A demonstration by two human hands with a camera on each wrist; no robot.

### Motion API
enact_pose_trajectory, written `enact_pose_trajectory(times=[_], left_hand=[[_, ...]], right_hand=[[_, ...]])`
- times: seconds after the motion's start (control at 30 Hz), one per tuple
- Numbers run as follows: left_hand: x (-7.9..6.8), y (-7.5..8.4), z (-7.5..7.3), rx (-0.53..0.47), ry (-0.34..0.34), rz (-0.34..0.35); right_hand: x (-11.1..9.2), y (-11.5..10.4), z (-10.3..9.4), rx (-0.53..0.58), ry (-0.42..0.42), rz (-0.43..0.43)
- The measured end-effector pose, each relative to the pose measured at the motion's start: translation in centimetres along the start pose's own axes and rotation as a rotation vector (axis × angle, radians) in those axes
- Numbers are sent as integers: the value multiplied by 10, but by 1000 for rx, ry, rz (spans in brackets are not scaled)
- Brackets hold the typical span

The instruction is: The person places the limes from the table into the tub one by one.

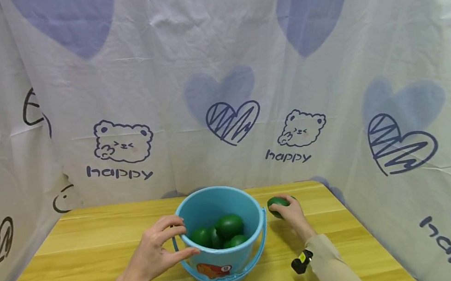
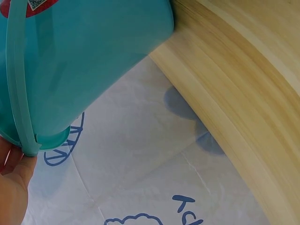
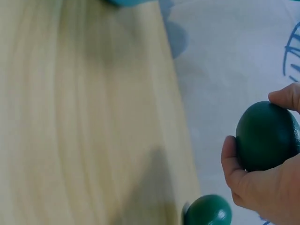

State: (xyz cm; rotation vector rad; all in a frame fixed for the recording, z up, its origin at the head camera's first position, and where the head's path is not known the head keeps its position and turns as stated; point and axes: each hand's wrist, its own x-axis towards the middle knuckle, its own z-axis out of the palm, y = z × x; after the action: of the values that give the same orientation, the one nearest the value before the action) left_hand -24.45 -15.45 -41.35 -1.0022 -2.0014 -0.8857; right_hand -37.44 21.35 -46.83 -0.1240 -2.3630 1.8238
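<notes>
A light blue bucket (image 1: 218,262) with a handle stands on the table, holding several dark green, egg-shaped, avocado-like fruits (image 1: 229,226). At its left rim my left hand (image 1: 154,250) grips the edge, thumb toward the front and fingers farther back. The left wrist view has that hand (image 2: 16,183) at the bucket's handle joint (image 2: 32,146). To the right of the bucket, my right hand (image 1: 293,214) holds one dark green avocado-like fruit (image 3: 265,136) between thumb and fingers. Another green fruit (image 3: 208,210) lies near the table edge, below this hand in the right wrist view.
The wooden table (image 1: 106,233) carries the bucket near its middle. A white cloth (image 1: 167,73) printed with hearts and bears hangs behind and at both sides. On the right wrist sits a small black device (image 1: 302,261).
</notes>
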Motion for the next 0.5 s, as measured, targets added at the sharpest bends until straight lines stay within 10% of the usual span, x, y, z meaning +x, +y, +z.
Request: enact_pose_trajectory(times=[0.5], left_hand=[[0,0,2,-14,17,10]], right_hand=[[-14,-56,10,223,-113,-42]])
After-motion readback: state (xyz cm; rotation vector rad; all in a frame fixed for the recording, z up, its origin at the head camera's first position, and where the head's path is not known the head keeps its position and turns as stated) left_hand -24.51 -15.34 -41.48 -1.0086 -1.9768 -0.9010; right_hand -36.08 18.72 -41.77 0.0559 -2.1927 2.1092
